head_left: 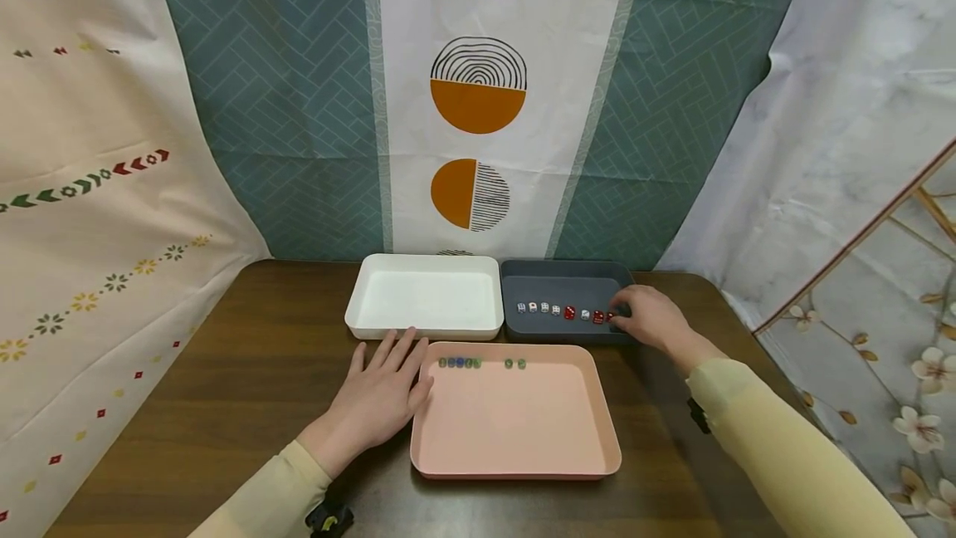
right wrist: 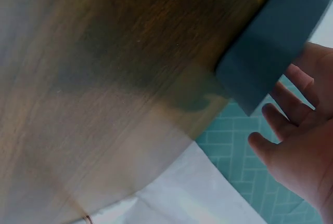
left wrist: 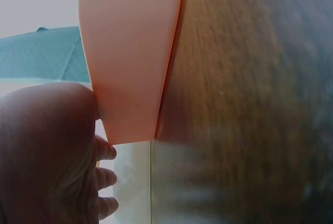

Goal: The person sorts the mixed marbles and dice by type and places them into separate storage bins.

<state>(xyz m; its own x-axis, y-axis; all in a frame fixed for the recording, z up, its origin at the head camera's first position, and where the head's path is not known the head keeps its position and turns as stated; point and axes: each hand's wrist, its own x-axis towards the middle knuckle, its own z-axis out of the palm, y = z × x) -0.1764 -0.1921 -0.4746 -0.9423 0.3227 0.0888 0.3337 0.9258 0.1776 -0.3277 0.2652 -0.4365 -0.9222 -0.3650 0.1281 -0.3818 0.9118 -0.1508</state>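
Note:
My left hand (head_left: pixel 384 397) is spread flat at the upper left corner of the pink tray (head_left: pixel 515 430), its fingers straight and pointing to the white tray (head_left: pixel 426 332). In the left wrist view the palm shows beside the pink tray's wall (left wrist: pixel 132 63). My right hand (head_left: pixel 651 315) reaches over the right edge of the dark grey tray (head_left: pixel 571 272). Its thumb and fingertips pinch a red die (head_left: pixel 611 317), partly hidden, at the right end of a row of white and red dice. Beside it lies another red die (head_left: pixel 598 317). The right wrist view shows the tray's outer wall (right wrist: pixel 265 52) hiding the fingertips.
Several small green and blue glassy pieces (head_left: pixel 459 363) line the pink tray's upper edge, with two green ones (head_left: pixel 515 364) set apart to their right. The trays stand on a brown wooden table (head_left: pixel 276 339). Patterned cloths (head_left: pixel 291 106) hang behind and at both sides.

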